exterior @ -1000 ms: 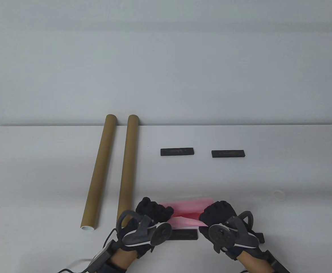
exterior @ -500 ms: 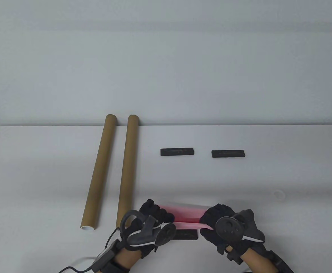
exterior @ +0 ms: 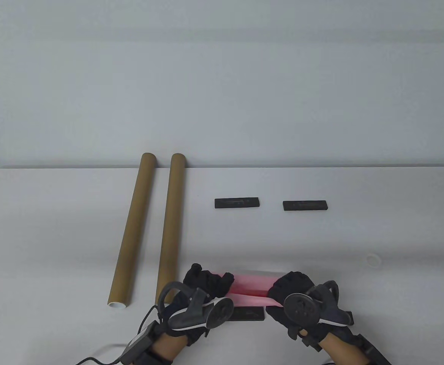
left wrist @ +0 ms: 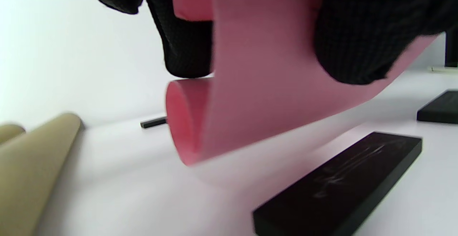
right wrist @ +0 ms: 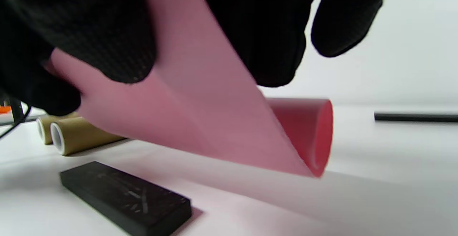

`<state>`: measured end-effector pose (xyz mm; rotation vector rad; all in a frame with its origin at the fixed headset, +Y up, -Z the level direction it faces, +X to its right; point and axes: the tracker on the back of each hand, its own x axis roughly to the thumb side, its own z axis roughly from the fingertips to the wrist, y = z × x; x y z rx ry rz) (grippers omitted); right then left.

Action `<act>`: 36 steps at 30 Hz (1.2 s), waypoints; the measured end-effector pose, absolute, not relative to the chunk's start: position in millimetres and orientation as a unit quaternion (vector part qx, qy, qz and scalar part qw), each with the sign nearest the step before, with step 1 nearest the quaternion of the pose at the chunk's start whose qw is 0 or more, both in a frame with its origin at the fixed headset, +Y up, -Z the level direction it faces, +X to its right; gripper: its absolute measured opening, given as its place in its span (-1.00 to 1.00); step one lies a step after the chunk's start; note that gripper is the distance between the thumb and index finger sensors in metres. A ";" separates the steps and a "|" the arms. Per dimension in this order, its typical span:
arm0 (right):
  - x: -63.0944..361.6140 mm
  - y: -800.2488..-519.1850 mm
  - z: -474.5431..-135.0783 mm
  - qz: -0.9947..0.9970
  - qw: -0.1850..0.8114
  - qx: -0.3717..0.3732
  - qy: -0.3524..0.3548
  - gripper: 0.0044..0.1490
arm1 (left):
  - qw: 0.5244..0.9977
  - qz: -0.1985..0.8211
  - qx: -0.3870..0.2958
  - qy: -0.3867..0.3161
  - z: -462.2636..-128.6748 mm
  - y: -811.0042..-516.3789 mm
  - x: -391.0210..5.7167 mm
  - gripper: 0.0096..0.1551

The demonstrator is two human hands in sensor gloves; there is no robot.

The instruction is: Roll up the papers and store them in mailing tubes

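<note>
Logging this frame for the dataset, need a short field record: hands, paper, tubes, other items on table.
left hand: grips the left end of the pink paper
right hand: grips the right end of the paper
paper state: partly rolled, loose flap not wound in, held just above the table
mailing tubes: two, brown, lying side by side left of the hands, untouched
black bars: two at mid table, one under the paper
small white ring: right of the hands
</note>
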<state>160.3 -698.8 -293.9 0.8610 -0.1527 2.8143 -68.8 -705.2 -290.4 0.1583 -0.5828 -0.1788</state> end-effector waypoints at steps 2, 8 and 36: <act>164.2 -700.8 -297.2 0.950 0.132 0.281 -0.020 -0.56 | 0.944 -0.099 0.094 -0.301 -288.0 -704.8 -65.4 0.01; 170.6 -702.9 -299.1 0.954 0.151 0.259 -0.002 -0.36 | 0.949 -0.086 0.089 -0.290 -290.9 -701.9 -61.8 -0.47; 160.3 -701.2 -286.6 0.944 0.023 0.315 -0.096 -0.07 | 0.966 0.017 -0.010 -0.259 -303.0 -706.6 -75.8 -0.54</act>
